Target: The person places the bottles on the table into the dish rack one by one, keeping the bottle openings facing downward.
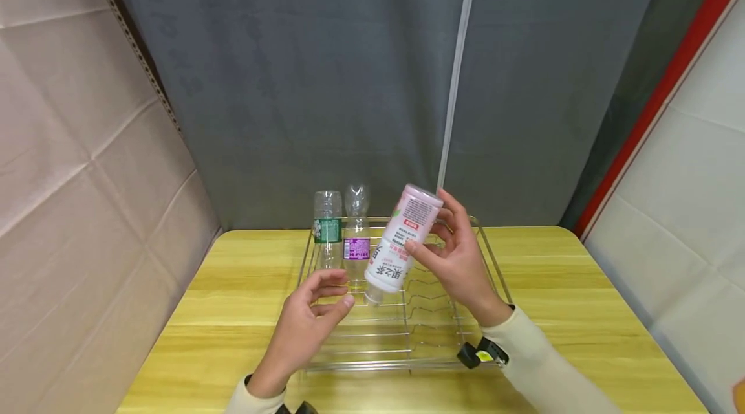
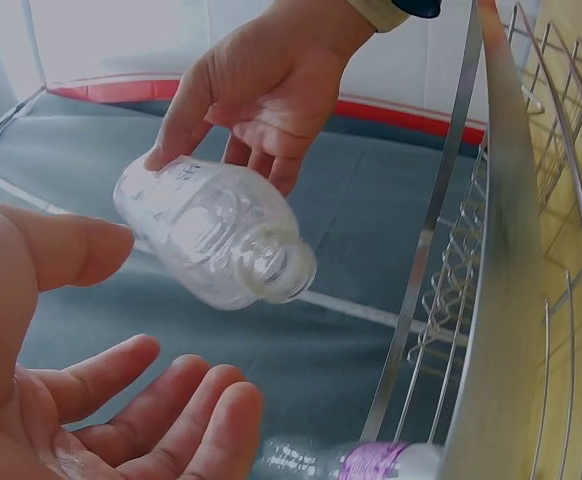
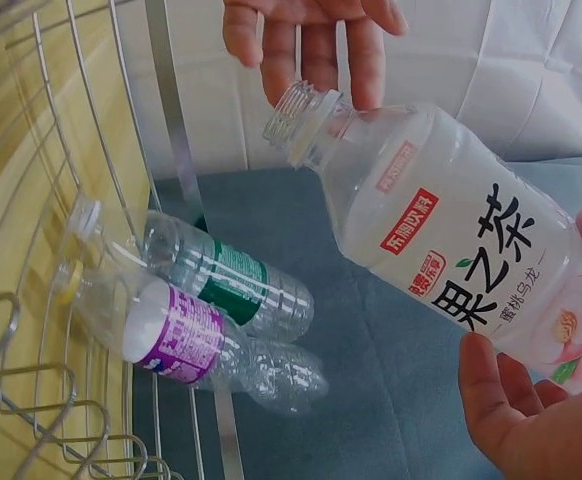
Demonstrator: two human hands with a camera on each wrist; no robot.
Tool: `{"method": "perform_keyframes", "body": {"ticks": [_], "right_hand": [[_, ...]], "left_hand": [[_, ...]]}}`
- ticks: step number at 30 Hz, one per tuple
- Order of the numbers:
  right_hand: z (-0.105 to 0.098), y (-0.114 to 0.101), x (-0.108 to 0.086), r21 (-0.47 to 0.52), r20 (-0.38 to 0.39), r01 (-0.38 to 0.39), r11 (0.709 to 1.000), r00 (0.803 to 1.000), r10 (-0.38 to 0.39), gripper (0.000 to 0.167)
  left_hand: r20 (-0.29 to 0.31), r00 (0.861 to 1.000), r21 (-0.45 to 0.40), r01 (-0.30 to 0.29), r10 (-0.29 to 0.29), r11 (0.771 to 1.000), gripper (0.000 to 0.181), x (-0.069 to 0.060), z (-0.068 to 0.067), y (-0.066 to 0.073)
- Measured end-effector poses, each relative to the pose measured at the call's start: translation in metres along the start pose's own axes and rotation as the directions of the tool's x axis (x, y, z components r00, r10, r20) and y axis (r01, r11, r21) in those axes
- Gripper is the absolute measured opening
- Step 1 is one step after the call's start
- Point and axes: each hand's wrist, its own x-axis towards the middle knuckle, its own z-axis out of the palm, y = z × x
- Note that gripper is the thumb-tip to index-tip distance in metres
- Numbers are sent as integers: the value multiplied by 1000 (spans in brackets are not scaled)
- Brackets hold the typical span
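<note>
A plastic bottle (image 1: 401, 239) with a pink and white label hangs tilted, neck down, over the rack. My right hand (image 1: 460, 259) grips it near its base, thumb on one side and fingers on the other. The bottle's mouth is uncapped in the right wrist view. My left hand (image 1: 314, 317) is beside the bottle's neck, fingers spread and apart from it. Two clear bottles stand upside down at the rack's back left: one with a green label (image 1: 328, 230), one with a purple label (image 1: 356, 248).
A metal wire rack (image 1: 361, 367) with wavy dividers on its right side stands on the yellow wood-grain table (image 1: 233, 310). A grey curtain (image 1: 326, 77) hangs behind it. Pale cloth walls (image 1: 87, 207) flank both sides.
</note>
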Motion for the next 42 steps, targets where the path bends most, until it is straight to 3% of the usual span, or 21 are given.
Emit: {"method": "perform_keyframes", "body": {"ticks": [10, 18, 24, 29, 35, 42], "right_hand": [[2, 7, 21, -42, -7, -10, 999, 1000, 10, 100], [4, 19, 41, -115, -18, -67, 991, 998, 65, 98], [6, 32, 60, -158, -28, -111, 981, 994, 108, 97], [8, 46, 73, -184, -18, -158, 970, 987, 158, 98], [10, 63, 80, -234, -4, -222, 947, 974, 227, 99], [18, 81, 87, -297, 38, -243, 923, 963, 266, 99]], "left_hand": [[-50, 998, 103, 44, -39, 994, 42, -4, -21, -5], [-71, 995, 145, 74, -64, 987, 43, -8, -39, -14], [-71, 990, 182, 134, -123, 974, 49, -11, -50, -20], [-77, 979, 187, 198, -187, 962, 53, -14, -55, -24], [-78, 974, 192, 224, -213, 955, 56, -17, -60, -32], [-57, 967, 234, 255, -249, 938, 56, -17, -62, -42]]}}
